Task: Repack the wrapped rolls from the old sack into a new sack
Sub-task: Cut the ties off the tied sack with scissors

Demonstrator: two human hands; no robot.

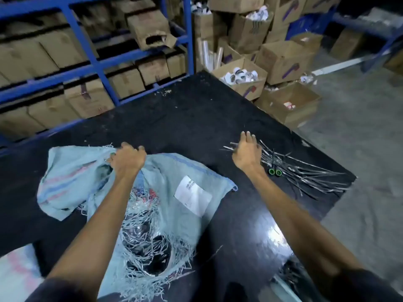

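Your left hand [127, 159] grips the far, frayed edge of the old sack [165, 177], fingers curled over the bunched pale blue weave. The sack lies flat on the black table [185, 118] in front of you, a white label [193, 196] on its top. A ragged tear [148, 247] near you shows dark, shiny shapes inside, too unclear to name. Your right hand [247, 152] reaches out with straight, slightly spread fingers at the near end of a pile of thin grey strips [305, 175], holding nothing.
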